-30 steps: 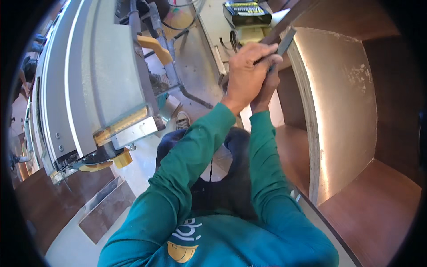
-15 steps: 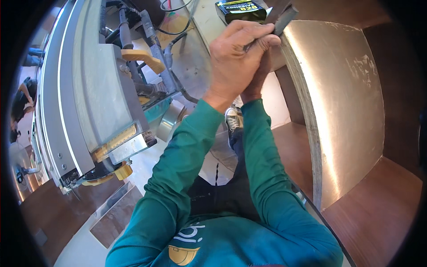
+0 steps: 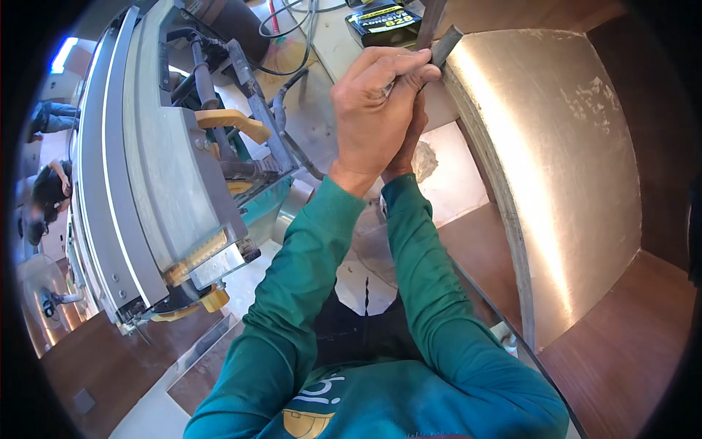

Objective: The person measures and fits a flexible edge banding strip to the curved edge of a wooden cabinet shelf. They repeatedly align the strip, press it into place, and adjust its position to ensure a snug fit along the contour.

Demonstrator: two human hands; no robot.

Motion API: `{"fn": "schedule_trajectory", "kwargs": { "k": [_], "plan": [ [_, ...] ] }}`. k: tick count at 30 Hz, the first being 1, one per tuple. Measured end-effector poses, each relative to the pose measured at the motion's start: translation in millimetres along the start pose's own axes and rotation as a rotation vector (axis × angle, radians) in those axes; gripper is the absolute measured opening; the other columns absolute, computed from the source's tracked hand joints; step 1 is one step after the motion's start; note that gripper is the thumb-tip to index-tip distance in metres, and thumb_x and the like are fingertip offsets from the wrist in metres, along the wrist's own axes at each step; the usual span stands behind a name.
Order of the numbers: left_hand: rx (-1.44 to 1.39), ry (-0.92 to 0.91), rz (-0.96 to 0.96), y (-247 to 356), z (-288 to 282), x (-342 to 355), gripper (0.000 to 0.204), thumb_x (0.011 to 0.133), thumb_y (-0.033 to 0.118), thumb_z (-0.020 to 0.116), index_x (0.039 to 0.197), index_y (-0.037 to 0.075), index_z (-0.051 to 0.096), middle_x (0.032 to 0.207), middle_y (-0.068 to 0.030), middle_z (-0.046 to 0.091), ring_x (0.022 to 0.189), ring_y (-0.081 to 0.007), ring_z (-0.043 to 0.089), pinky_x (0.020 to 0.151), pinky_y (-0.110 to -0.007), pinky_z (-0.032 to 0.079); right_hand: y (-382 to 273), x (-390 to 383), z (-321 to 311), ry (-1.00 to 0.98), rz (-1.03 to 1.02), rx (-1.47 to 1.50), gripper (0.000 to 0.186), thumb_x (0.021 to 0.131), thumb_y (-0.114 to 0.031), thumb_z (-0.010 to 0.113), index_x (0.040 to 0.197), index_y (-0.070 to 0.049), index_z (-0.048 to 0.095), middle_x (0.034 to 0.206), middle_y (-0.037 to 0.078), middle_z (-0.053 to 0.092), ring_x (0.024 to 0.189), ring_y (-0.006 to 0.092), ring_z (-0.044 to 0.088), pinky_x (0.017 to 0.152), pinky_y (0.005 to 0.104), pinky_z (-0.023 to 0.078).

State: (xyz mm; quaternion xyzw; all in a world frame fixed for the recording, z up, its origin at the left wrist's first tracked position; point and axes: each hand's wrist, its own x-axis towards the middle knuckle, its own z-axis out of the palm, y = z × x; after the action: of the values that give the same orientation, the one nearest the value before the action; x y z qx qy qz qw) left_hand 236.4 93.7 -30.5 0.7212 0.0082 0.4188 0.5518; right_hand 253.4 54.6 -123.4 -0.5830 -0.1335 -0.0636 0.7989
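- Dark grey flat strip [image 3: 447, 46], at the top corner of the metallic-faced board [image 3: 548, 161]; contact unclear.
- Left hand [image 3: 376, 106] pinches it; right hand [image 3: 411, 143] mostly hidden behind, grip untellable.
- Black box [image 3: 384, 23]: yellow and white print.
- Sweatshirt [image 3: 439, 395]: white lettering, partly covered.

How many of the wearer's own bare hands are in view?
2: the left hand, pinching the dark grey flat bar, and the right hand, partly hidden behind the left.
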Motion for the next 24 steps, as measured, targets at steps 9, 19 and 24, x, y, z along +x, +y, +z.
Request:
{"fn": "schedule_trajectory", "kwargs": {
  "k": [9,19,24],
  "plan": [
    [0.027,0.001,0.125,-4,1,11,0.02,0.087,-0.006,0.074,0.105,0.003,0.078,0.097,-0.0071,0.073,0.079,-0.0129,0.07,0.068,-0.024,0.054,-15,8,26,0.111,0.261,0.495,0.019,0.106,-0.02,0.056,0.117,-0.004,0.055,0.095,0.003,0.065,0.083,0.0133,0.061,0.071,0.0324,0.052],
    [0.043,0.005,0.016,-4,-1,6,0.016,0.088,0.005,0.08,0.105,0.005,0.079,0.093,-0.003,0.071,0.083,-0.0099,0.065,0.072,-0.024,0.051,-12,-4,20,0.084,-0.064,-0.165,0.025,0.104,-0.026,0.06,0.114,-0.005,0.051,0.091,0.007,0.066,0.082,0.0168,0.064,0.07,0.0345,0.052],
    [0.047,-0.032,0.013,-14,-9,1,0.018,0.088,0.001,0.078,0.106,0.004,0.078,0.092,-0.003,0.07,0.084,-0.0102,0.065,0.074,-0.025,0.052,11,-8,16,0.075,0.018,-0.061,0.024,0.105,-0.026,0.058,0.114,-0.004,0.052,0.097,0.009,0.07,0.087,0.0173,0.067,0.074,0.0344,0.054]
  ]
}}
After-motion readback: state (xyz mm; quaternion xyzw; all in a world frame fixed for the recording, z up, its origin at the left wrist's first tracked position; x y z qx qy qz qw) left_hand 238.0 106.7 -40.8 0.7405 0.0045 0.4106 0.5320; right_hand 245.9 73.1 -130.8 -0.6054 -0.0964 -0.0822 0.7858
